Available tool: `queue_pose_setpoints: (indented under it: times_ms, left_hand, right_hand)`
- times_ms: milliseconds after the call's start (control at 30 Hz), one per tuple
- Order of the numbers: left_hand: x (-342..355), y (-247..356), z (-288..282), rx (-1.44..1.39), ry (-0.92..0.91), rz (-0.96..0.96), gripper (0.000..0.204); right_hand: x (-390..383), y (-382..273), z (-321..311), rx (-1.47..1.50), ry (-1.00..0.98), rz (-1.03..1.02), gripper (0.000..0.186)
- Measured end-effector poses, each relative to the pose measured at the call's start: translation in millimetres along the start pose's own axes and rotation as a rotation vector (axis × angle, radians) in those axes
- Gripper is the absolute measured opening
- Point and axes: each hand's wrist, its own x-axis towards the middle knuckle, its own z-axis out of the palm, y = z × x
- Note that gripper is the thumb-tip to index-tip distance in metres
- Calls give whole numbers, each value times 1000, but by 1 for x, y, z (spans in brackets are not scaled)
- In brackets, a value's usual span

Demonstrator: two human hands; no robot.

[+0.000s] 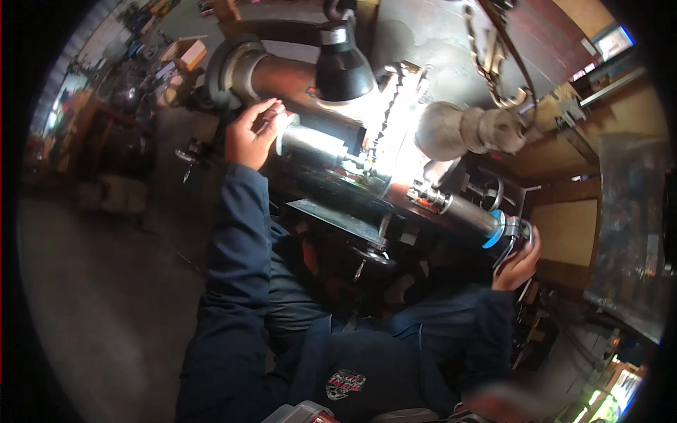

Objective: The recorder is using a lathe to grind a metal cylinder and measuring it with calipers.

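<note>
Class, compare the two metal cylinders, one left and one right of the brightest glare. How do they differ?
Thickness: the left cylinder looks thicker; the right cylinder looks slimmer.
Outer end: the left cylinder has a wider pale rim, while the right cylinder meets a bright blue band.
Shine: the left cylinder gleams silvery; the right cylinder looks a duller grey.
Shared: both are round, metallic and slope down toward the picture's right.

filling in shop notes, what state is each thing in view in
Left hand, fingers bent beside the silver cylinder, contact unclear
Right hand, fingers curled at the dark end piece
Blue ring, around the end of the metal shaft
Lamp, apparently lit, shade pointing down
Chain, hanging
Box, open-topped
</note>
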Motion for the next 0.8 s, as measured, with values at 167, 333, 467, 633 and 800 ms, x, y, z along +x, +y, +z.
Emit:
queue_pose_setpoints:
  times_ms: [167, 333, 467, 633, 800]
  left_hand:
    - [-1, -1, -4, 90, -39, -3, 31]
    - [3, -2, 1, 136, -85, -8, 33]
    - [2, 0, -2, 86, -76, -23, 34]
    - [2, -2, -1, 95, -76, -40, 34]
    - [1, -1, -3, 103, -87, -32, 33]
  right_hand:
    - [18, -4, -3, 25, 4, 19, 35]
    - [-9, 7, 11, 48, 241, -57, 37]
    - [12, 0, 0, 51, 28, 69, 32]
    - [29, -7, -10, -16, -131, 80, 29]
    - [53, -9, -12, -93, -374, 223, 28]
